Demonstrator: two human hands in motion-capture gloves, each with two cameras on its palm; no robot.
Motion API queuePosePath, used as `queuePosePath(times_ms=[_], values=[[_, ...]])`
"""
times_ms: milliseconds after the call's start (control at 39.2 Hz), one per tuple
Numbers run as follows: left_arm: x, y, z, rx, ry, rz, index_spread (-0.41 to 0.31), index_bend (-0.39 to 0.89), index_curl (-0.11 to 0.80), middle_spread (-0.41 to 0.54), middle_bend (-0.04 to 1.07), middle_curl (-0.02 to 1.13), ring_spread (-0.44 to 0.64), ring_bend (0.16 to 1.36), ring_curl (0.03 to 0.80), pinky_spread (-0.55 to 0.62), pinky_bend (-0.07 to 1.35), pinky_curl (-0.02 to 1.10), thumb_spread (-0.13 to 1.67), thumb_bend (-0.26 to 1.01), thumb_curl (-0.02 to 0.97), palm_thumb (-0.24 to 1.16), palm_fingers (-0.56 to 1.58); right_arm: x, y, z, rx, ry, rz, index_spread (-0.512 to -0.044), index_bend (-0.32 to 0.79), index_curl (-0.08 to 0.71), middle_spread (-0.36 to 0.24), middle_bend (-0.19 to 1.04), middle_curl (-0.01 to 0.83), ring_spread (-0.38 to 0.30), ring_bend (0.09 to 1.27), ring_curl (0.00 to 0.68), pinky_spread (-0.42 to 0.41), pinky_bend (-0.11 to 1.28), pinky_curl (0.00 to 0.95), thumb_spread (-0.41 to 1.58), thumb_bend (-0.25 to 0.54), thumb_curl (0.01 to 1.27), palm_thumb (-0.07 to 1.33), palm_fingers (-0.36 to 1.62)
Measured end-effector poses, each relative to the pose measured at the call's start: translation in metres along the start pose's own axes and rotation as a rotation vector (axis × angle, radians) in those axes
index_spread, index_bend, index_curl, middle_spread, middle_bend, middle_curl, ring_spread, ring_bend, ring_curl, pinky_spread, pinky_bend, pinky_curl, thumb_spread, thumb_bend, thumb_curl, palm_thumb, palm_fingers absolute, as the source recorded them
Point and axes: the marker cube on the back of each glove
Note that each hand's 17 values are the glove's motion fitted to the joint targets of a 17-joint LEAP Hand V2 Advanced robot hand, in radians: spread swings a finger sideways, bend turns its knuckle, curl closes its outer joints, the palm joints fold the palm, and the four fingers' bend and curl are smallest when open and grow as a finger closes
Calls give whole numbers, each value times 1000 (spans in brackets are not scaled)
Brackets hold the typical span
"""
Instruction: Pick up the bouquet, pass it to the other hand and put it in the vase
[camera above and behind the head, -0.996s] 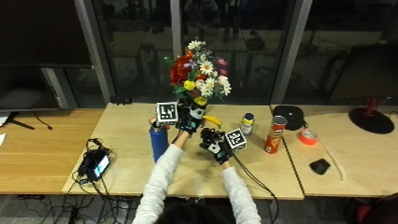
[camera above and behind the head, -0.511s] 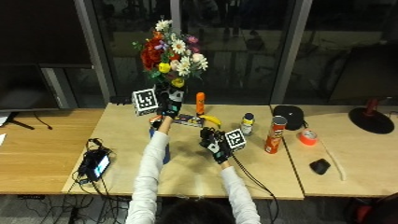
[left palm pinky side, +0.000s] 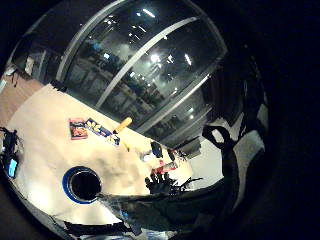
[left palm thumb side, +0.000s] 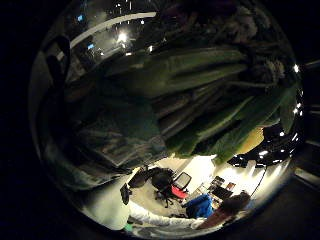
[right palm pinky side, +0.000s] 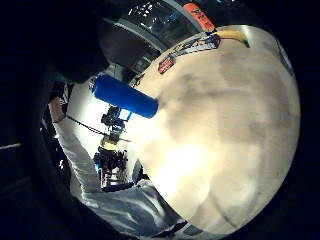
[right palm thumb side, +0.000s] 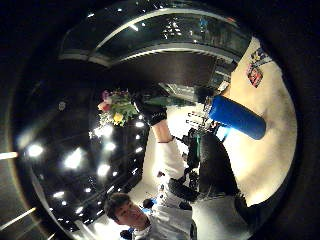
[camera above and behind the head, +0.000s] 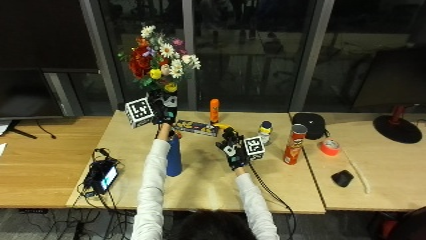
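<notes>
The left hand (camera above and behind the head: 162, 111) grips the stems of the colourful flower bouquet (camera above and behind the head: 158, 60), held upright with blooms pointing up above the tall blue vase (camera above and behind the head: 174, 157), while the right hand (camera above and behind the head: 232, 148) rests open-fingered over the wooden table (camera above and behind the head: 206, 180).

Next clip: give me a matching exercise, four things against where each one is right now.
Things:
1. bouquet
2. vase
3. right hand
4. chips can

Places:
A. standing on the table below the raised left forearm
B. upright, right of the small bottle
C. held up in the left hand
D. open over the table, holding nothing

Pairs: 1-C, 2-A, 3-D, 4-B
</notes>
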Motion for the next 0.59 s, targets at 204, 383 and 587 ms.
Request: queuePosePath(times_ms=[204, 383, 587], values=[[-17, -2, -3, 6, 10, -36, -354, 345, 635, -321, 697, 576, -377, 769, 500, -374, 649, 486, 217, -31, 820, 893, 1356, -14, -1, 7, -22, -126, -117, -359, 95, 158, -50, 179, 335, -67, 487, 341, 171, 579, 369, 971, -24, 530, 742, 245], [-22, -5, -5, 10, 21, -45, -352, 341, 635, -320, 691, 572, -377, 769, 497, -374, 651, 483, 218, -32, 823, 892, 1355, -40, 11, 13, -97, -373, -106, -360, 111, 160, -41, 187, 330, -55, 500, 336, 185, 583, 364, 977, -22, 531, 745, 243], [-19, -6, -8, 8, 10, -65, -352, 339, 636, -319, 689, 570, -375, 766, 496, -374, 652, 481, 218, -32, 826, 892, 1356, -21, 9, 16, -72, -253, -104, -361, 115, 167, -37, 194, 331, -49, 513, 333, 190, 573, 359, 981, -24, 532, 746, 253]])
